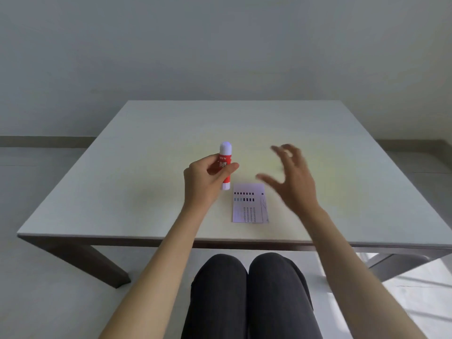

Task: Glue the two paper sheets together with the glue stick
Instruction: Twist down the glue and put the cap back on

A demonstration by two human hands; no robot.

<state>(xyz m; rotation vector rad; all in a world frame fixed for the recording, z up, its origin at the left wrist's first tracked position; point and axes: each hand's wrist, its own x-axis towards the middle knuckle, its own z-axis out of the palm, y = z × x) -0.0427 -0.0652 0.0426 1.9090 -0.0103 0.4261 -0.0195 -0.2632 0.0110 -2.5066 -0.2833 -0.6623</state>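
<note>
Left hand (pixel 208 177) grips the capped red-and-white plastic glue stick (pixel 225 165) upright; right hand (pixel 291 177), spread empty at three o'clock, should pull the cap straight off

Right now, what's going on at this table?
A person sits at a white table about to do some gluing. The left hand holds a red glue stick upright above the table, its white cap still on. The right hand is open and blurred in the air above and to the right of the printed paper, holding nothing. The paper lies flat near the table's front edge; I cannot tell whether it is one sheet or two stacked.
</note>
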